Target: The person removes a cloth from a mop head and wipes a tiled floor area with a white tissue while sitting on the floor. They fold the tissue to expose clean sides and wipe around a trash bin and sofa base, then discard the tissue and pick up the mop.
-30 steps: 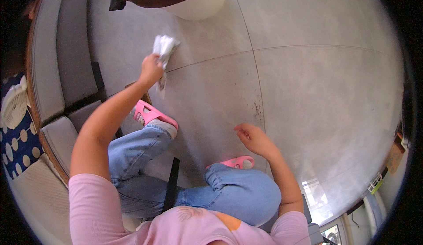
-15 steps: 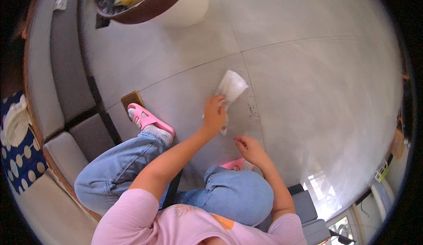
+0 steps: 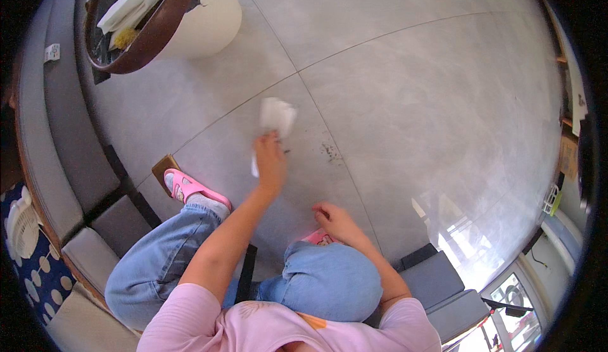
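1. Landmark: white bin with brown rim (image 3: 206, 25), standing on the grey tile floor (image 3: 411, 98); yellow fluffy item (image 3: 126, 38) and white stuff inside it.
2. White wad (image 3: 277, 114): right of the bin and closer to the person, in the left hand (image 3: 271, 162). Blurred; can't tell if tissue or cloth, or whether it touches the floor.
3. Left hand: fingers closed round the wad's middle. Broad end sticks out toward the bin side; smaller white bit shows on the hand's far side from the bin.
4. Right hand (image 3: 335, 222): farther from the bin than the left, fingers loosely curled, nothing seen in it. Palm hidden, can't tell how closed.
5. Dark specks (image 3: 329, 153): on the floor, right of the bin, past the wad.
6. Handling, my read: light, soft, floppy, not slippery; may tear if paper. Bunch it mid-length, broad end free.
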The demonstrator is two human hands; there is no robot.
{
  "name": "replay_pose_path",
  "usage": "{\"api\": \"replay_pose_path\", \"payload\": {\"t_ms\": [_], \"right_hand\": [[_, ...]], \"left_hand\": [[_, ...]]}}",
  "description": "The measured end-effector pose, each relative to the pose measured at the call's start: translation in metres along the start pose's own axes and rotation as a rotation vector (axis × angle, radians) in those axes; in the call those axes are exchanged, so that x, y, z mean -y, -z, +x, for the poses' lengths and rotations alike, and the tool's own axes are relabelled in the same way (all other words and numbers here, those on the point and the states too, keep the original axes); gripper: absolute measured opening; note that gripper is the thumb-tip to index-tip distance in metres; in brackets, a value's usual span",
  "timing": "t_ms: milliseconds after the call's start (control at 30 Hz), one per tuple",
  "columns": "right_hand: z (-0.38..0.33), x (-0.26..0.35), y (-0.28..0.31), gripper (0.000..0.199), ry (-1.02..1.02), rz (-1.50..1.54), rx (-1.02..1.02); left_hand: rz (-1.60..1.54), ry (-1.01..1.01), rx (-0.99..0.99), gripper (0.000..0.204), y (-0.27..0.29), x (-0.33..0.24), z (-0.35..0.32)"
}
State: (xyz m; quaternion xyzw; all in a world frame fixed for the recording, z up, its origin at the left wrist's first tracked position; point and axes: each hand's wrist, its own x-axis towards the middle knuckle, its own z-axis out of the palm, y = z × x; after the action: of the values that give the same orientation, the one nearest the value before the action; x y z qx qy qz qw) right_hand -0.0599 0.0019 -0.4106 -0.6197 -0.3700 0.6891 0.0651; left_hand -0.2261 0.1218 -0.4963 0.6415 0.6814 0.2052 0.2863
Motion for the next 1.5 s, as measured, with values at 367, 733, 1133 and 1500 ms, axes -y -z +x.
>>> {"api": "replay_pose_path", "payload": {"t_ms": [367,733,1133,1500], "right_hand": [[-0.013,-0.025,0.003,0.025,0.072,0.068,-0.159],[-0.008,-0.013,0.022,0.022,0.193,0.071,-0.303],[0.092,0.043,0.113,0.037,0.663,-0.772,-0.551],[0.181,0.159,0.129,0.042,0.820,-0.666,-0.414]], "left_hand": [[-0.105,-0.290,-0.097,0.026,0.040,-0.017,0.100],[-0.109,-0.523,0.389,0.015,-0.045,-0.053,0.053],[-0.205,-0.394,0.416,0.050,-0.010,-0.059,0.042],[-0.016,-0.408,0.064,0.015,0.061,-0.029,0.145]]}}
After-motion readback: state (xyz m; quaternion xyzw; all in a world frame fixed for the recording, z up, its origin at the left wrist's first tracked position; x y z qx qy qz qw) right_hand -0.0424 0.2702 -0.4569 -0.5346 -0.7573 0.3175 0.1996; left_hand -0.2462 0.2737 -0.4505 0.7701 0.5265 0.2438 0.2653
